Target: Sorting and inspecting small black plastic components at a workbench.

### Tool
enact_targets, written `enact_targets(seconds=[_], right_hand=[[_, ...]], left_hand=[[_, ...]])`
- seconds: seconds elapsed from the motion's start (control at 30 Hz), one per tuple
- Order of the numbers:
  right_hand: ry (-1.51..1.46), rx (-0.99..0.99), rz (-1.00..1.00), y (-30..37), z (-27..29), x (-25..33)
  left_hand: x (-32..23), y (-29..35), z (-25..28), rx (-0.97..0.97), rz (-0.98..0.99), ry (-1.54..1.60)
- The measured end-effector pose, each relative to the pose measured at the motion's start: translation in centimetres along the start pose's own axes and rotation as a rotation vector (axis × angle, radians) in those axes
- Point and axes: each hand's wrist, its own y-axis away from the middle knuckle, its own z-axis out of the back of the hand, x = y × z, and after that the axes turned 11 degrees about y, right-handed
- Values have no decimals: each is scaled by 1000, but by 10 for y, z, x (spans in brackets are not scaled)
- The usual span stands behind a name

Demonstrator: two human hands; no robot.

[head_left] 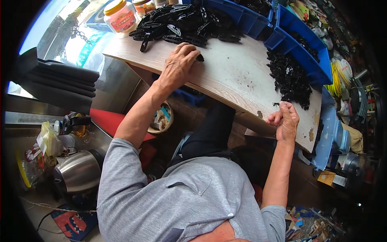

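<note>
On the light wooden table (238,72), my left hand (179,64) rests near the far-left edge with its fingers curled down. A dark end of a black plastic part (200,58) peeks out beside its fingertips; the rest is hidden under the hand. Just beyond lies a heap of long, slotted black plastic pieces (177,24). My right hand (287,123) is raised over the table's near right side, thumb and forefinger closed in a pinch. A small black plastic piece (276,104) shows at those fingertips. Close beyond it spreads a pile of small black parts (290,76).
Blue bins (300,52) line the table's far right side. A jar with a yellow lid (120,16) stands at the far left. Below the table's left edge is a round waste bin (163,117). A metal kettle (80,171) stands at lower left.
</note>
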Motion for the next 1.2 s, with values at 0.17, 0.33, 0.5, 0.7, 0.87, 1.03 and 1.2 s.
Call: enact_targets(seconds=[0.17,0.33,0.5,0.7,0.87,1.03,1.2], right_hand=[[-16,-8,5,2,-1,0],[-20,-15,12,3,-2,1],[-17,-26,28,2,-3,0],[-6,-37,32,0,-7,2],[-4,-60,28,1,-3,-1],[-82,-68,25,7,-8,2],[-84,-74,14,9,-6,1]], left_hand=[[1,-14,-15,40,-97,-53],[1,-22,-28,145,5,-7],[0,-23,-32,24,-26,-63],[-16,-25,-28,67,156,-67],[-50,-36,-39,233,227,84],[-73,-41,-55,318,212,123],[-94,-44,-48,442,145,160]])
